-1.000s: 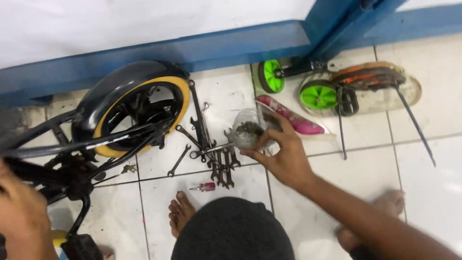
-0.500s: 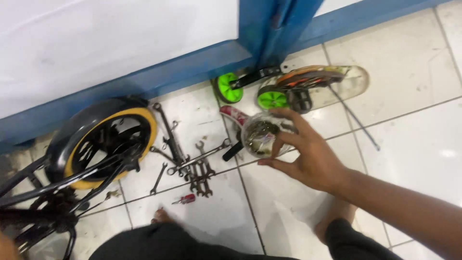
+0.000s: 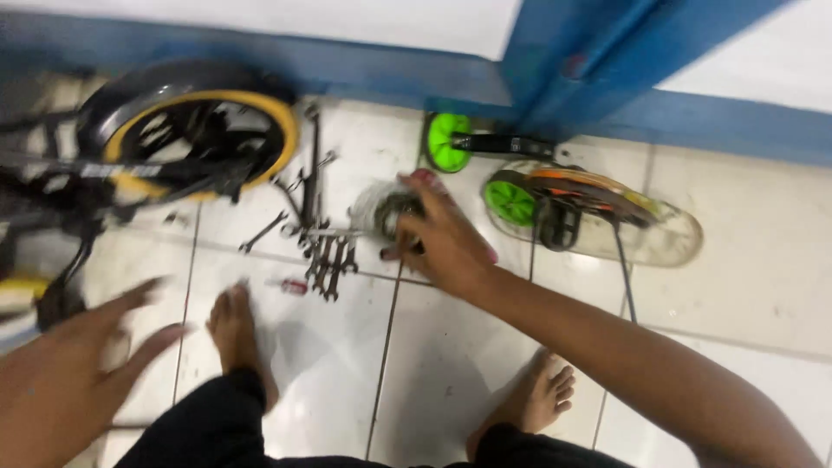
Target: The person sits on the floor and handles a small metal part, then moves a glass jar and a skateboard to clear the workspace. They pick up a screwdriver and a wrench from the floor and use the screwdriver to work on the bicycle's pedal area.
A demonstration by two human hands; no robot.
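Reaching to the centre of the frame, the right hand (image 3: 442, 238) has its fingers (image 3: 414, 211) curled over the rim of a small clear container (image 3: 381, 208) of dark metal bits, which stands on the white tiled floor (image 3: 745, 286); whether they actually clamp it cannot be told through the blur. Just left of the container: a cluster of spanners and wrenches (image 3: 325, 251) lying flat on the tiles, with a small red-handled screwdriver (image 3: 293, 285) below them. Lower left of the frame: the left hand (image 3: 82, 364), blurred, fingers spread, palm down, holding nothing and hovering above the floor. Upper left: a black bicycle wheel with a yellow rim (image 3: 186, 130) lying with dark frame tubes across it. Right of the right hand: two bright green small wheels (image 3: 447, 141) on black brackets, the nearer one resting on a clear oval tray (image 3: 667, 243). Top of the frame: a blue-painted wall base and post (image 3: 572, 69). Bottom centre: two bare feet (image 3: 234, 334) and dark trouser legs.
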